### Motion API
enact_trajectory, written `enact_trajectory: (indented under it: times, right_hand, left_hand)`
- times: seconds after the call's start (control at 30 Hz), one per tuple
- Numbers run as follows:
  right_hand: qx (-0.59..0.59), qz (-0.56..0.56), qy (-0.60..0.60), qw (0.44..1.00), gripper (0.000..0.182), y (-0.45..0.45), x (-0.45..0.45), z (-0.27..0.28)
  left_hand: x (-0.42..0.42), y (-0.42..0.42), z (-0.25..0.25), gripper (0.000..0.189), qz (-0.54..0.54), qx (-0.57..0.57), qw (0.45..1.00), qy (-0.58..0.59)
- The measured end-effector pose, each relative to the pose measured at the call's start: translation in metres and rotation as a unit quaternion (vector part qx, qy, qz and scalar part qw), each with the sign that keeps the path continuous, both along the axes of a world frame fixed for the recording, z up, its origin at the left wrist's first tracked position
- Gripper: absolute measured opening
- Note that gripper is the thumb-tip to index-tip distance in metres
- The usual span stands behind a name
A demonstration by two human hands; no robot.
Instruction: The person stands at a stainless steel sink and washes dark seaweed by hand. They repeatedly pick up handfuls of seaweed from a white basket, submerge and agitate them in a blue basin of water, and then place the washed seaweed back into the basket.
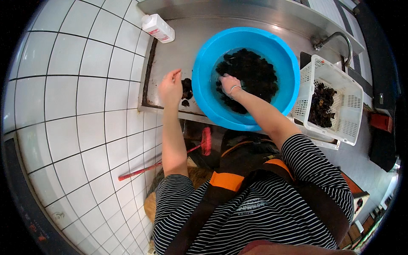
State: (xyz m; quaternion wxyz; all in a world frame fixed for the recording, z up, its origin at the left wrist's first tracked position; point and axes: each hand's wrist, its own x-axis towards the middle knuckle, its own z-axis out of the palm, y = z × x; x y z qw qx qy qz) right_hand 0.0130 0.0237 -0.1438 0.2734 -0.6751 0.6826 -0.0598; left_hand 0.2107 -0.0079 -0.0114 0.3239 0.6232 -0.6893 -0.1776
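Observation:
A large blue plastic basin (204, 102) holds water and a mass of dark, ruffled pieces (251, 68) that look like wood ear fungus. My right hand (230, 84), with a band at the wrist, reaches into the basin at the left side of this mass. Its fingers are curled and partly hidden, so whether they grip a piece is unclear. Left of the basin, my left hand (171, 86) is over the steel counter (178, 57), its fingers bent close together. I cannot see anything between them. Beside it lie a few dark scraps (186, 88).
To the right stands a white perforated plastic crate (349, 105) with more dark pieces (322, 105) inside. Behind it curves a metal faucet (338, 36). A white bottle (158, 28) is at the back left by the tiled wall (92, 92). Below the counter leans a red-handled tool (140, 172).

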Motion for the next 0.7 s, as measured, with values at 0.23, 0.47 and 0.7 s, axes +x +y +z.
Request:
enact_trajectory:
  times: [0.23,0.47,0.7]
  right_hand:
    - [0.04,-0.125,-0.229,0.965,0.022,0.005,-0.024,-0.017]
    - [0.23,-0.302,-0.543,0.749,0.013,0.011,-0.064,0.003]
    - [0.219,-0.364,-0.571,0.703,0.013,0.015,-0.072,-0.009]
  left_hand:
    - [-0.072,0.0,0.003,0.022,-0.135,0.102,0.977,0.134]
    - [-0.129,-0.03,-0.091,0.029,-0.098,0.537,0.835,0.076]
    - [-0.131,-0.024,-0.104,0.043,-0.068,0.6,0.771,0.202]
